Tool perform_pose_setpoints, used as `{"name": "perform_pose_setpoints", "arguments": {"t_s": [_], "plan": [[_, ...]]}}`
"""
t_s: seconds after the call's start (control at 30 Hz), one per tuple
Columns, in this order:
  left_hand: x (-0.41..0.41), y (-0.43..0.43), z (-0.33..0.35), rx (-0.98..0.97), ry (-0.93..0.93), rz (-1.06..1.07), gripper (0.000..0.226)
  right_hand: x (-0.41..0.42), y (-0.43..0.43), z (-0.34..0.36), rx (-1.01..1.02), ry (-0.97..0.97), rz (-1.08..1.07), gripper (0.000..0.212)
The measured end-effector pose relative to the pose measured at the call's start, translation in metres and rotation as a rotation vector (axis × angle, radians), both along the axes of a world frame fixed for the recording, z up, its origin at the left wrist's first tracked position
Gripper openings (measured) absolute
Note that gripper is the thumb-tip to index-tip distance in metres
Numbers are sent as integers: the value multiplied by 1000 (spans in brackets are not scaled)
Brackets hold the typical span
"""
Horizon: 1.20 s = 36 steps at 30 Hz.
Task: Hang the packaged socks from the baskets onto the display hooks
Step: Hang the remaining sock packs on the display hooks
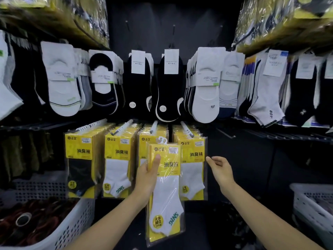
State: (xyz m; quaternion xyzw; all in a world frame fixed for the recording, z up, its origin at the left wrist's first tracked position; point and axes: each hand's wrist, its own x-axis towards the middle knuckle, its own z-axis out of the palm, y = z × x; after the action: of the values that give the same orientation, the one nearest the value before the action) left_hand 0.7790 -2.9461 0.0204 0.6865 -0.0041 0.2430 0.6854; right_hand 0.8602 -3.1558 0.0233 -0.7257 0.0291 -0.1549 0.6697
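Holding the packaged socks (166, 192) upright, my left grip (146, 179) has its thumb on the yellow front; the pack's white hanger (162, 140) sits above that grip, just below the third display hook (154, 127). My right grip (220, 170) is loosely spread, holding nothing, fingertips (209, 158) just beside the hung packs (193, 165) to its left

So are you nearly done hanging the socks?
Four hooks already carry yellow packs. The left hand holds one more pack, not hooked yet; the right hand is open beside it. The left basket still holds things, so more probably remains.
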Motion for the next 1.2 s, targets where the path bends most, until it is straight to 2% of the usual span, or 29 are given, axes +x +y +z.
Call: {"name": "perform_pose_setpoints", "arguments": {"t_s": [0.07,0.2,0.27,0.37,0.5,0.67,0.77,0.97,1.1,1.2], "plan": [[3,-17,-4,-5,25,-49,32,-16,-3,-2,-18,-19,135,19],[10,-63,-12,-77,26,-123,22,-41,-6,-7,29,-28,324,25],[13,-83,-13,-113,38,-147,20,-45,-16,-8,113,-37,286,24],[16,-103,-14,-93,40,-208,17,-45,-41,-11,135,-46,222,21],[22,-104,-13,-57,39,-168,26,-37,-77,-11,191,-44,101,14],[29,-79,-4,-3,6,-97,37,-15,-107,12,148,-140,-43,13],[32,-68,0,34,8,-44,40,-2,-110,29,136,-161,-51,12],[32,-57,2,57,-4,-71,34,11,-95,37,27,-163,12,7],[35,-57,0,84,-1,-76,33,21,-90,28,87,-125,-30,9],[38,-59,-1,89,12,-95,32,29,-89,19,178,-58,-108,18]]}}
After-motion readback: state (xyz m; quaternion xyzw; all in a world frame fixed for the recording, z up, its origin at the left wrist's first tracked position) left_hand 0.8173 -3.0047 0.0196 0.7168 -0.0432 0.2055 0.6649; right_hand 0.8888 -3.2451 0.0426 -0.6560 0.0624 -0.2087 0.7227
